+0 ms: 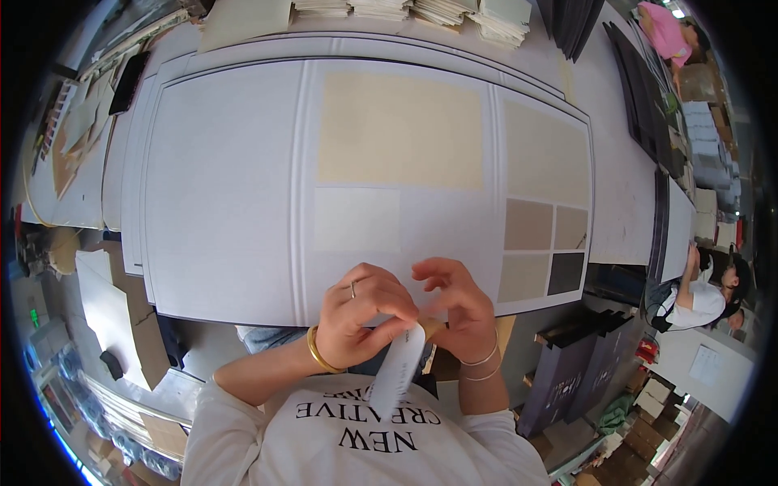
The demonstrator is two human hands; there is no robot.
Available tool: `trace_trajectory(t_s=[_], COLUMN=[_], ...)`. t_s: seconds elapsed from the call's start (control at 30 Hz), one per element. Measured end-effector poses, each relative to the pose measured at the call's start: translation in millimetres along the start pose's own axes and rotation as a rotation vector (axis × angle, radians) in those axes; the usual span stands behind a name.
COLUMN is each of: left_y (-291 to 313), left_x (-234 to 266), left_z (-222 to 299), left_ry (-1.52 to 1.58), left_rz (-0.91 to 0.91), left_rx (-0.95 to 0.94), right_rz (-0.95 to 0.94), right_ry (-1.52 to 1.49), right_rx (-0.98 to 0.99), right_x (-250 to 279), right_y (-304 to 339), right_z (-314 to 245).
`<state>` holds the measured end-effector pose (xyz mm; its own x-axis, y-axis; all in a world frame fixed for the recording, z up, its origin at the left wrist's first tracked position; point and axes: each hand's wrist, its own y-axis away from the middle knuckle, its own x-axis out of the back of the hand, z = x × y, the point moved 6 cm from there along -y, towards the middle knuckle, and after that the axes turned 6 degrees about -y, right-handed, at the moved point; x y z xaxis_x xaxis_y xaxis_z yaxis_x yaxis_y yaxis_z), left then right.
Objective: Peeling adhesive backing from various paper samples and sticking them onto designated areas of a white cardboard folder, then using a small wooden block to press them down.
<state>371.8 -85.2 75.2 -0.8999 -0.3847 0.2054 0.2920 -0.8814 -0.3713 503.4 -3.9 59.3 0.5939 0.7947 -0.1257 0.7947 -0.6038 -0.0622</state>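
Note:
My left hand (363, 314), wearing a ring and a gold bangle, pinches the upper end of a white printed paper strip (395, 371) that hangs down in front of my shirt. Close beside it is my right hand (460, 312), with thin bracelets at the wrist. Its fingers are bent and apart, and its fingertips come near the top of the strip; I see nothing held in them. Just beyond both hands lies a large white folding board (227, 194) with two crease lines. It carries a cream rectangle (401, 130), a white square (356, 220) and, at the right, several beige, taupe and dark grey swatches (528, 224).
Stacks of pale cards (381, 8) line the far edge. A dark phone-like slab (128, 83) lies at the left. Black panels (636, 101) stand at the right. Dark boxes (563, 373) stand below right. A co-worker (697, 292) sits at the far right.

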Motion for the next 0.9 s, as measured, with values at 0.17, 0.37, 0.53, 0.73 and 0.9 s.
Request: trace_trajectory(t_s=[0.17,0.37,0.53,0.73,0.9], left_y=[-3.3,-6.1,-1.7,14.8,30.8], left_x=[19.6,19.2,6.6,-7.4,-19.2], left_z=[-11.6,-16.7,-22.3,-35.8,-45.2], left_ry=[-0.221,-0.356,-0.488,-0.728,-0.871], left_rz=[0.101,0.035,-0.045,-0.235,-0.335], left_rx=[0.149,0.107,0.118,0.202,0.134], right_rz=[0.352,0.361,0.455,0.609,0.528], right_ry=[-0.202,-0.004,0.495,0.381,0.396], right_rx=[-0.022,-0.126,-0.123,-0.079,-0.059], right_x=[31.1,52.7,72.6,114.4,113.6], right_y=[23.9,24.7,15.4,-10.1,-24.7], right_z=[-5.9,-3.9,8.5,31.2,43.5])
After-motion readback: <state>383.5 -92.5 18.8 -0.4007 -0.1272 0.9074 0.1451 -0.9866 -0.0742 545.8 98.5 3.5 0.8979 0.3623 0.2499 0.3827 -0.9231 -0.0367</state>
